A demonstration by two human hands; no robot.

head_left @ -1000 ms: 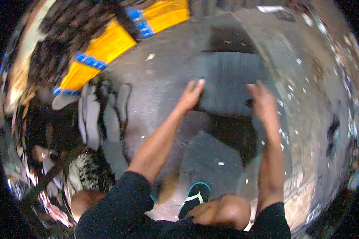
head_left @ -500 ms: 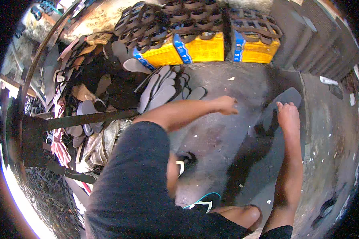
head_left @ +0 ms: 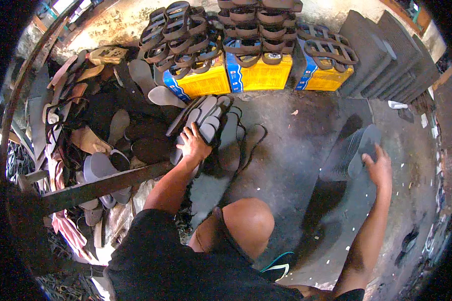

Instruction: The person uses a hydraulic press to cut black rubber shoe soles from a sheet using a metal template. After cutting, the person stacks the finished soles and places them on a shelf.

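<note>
Your left hand (head_left: 193,144) lies palm-down with its fingers spread on a fanned stack of grey sandal soles (head_left: 206,123), which sits on the concrete floor (head_left: 291,150) at about 11 o'clock from your bent knee (head_left: 246,220); the hand presses the soles and is not closed round any one of them. Your right hand (head_left: 379,168) is at about 2 o'clock from the knee, fingers open and touching the near edge of a second, dark grey stack of soles (head_left: 354,150) that leans on edge on the floor; the pictures do not show whether the fingers grip it. The two hands are well apart, one stack under each. At 12 o'clock, against the wall, three yellow-and-blue boxes (head_left: 258,75) stand side by side, each topped with piled brown sandal straps (head_left: 246,30). At 1 o'clock, just beside the right-hand box, dark flat sheets (head_left: 386,55) lean in a row. At 9 to 10 o'clock lies a loose heap of mixed soles and offcuts (head_left: 100,130), with a dark metal bar (head_left: 95,188) crossing in front of it. A sandal with a teal strap (head_left: 276,263) shows near your leg at 6 o'clock.
</note>
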